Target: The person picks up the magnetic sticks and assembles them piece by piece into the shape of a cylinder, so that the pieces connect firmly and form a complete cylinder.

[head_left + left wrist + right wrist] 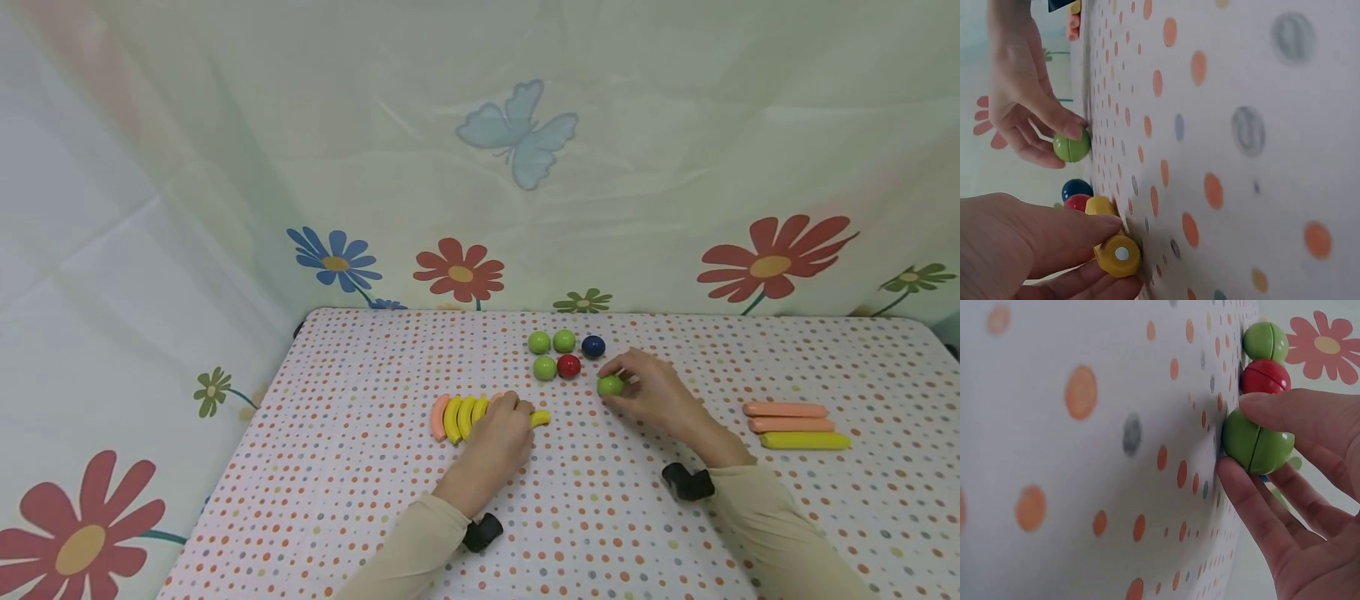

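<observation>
1. Glossy pink and yellow banana-shaped pieces, left of the table's middle: stray knuckles could scatter them.
2. Left hand, thumb and fingers pinching a glossy yellow curved piece beside those: sloppy grip could drop it.
3. Right hand, fingers curled round a shiny green ball short of the far edge: careless release, it might roll.

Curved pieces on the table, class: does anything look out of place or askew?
One yellow curved piece at the left hand looks askew: it points sideways, while the leftmost pink piece and its yellow neighbours point forward, side by side. Others are partly hidden.
</observation>
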### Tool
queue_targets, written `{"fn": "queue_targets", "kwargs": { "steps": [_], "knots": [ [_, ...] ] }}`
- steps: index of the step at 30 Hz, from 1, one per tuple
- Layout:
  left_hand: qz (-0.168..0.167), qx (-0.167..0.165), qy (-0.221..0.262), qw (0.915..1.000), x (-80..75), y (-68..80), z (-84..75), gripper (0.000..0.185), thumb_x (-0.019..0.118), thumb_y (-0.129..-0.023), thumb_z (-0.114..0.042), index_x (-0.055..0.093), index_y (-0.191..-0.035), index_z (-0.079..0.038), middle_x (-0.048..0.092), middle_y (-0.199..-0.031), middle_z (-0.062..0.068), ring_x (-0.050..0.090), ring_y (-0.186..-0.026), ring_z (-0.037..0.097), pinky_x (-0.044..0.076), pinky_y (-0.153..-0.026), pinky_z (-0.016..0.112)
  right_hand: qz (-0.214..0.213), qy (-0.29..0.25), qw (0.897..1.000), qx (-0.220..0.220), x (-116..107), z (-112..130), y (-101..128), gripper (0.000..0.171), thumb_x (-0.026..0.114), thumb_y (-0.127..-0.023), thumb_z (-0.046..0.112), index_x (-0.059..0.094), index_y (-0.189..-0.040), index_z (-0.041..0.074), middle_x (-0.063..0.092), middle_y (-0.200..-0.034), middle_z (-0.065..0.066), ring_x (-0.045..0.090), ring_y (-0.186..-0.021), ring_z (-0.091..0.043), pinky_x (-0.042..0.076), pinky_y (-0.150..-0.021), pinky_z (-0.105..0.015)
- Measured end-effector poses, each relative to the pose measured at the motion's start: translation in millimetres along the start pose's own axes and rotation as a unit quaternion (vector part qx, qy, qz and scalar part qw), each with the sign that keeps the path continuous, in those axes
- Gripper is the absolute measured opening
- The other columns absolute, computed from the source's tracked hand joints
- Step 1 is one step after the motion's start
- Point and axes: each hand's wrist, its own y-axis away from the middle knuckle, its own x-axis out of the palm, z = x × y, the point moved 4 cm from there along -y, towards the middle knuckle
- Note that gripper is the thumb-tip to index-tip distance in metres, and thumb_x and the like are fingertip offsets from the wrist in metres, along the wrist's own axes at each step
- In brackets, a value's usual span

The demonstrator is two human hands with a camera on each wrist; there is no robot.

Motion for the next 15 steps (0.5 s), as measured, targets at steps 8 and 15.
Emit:
{"fn": "queue_targets", "kwargs": {
  "steps": [8,15],
  "knots": [
    [-0.005,0.004,0.007,1.0,3.2,-6.9,-6.2,0.014,0.074,-0.094,-0.004,0.072,-0.105,0.005,0.063,-0.094,0.01,0.057,-0.081,0.017,0.054,-0.069,0.022,0.04,-0.022,0.999,-0.019,9.4,13.7,6.9,0.032,0.087,-0.077,-0.007,0.072,-0.105,-0.003,0.062,-0.102,-0.011,0.067,-0.092,-0.029,0.061,-0.074,-0.036],
    [-0.018,0.012,0.019,0.9996,3.5,-8.1,-11.3,0.011,0.073,-0.093,-0.003,0.072,-0.102,0.002,0.065,-0.093,0.008,0.059,-0.078,0.015,0.051,-0.065,0.021,0.073,-0.033,0.996,-0.035,18.9,29.7,14.9,0.031,0.085,-0.079,-0.008,0.071,-0.105,0.0,0.068,-0.106,-0.009,0.069,-0.091,-0.023,0.061,-0.074,-0.03]
  ]
}}
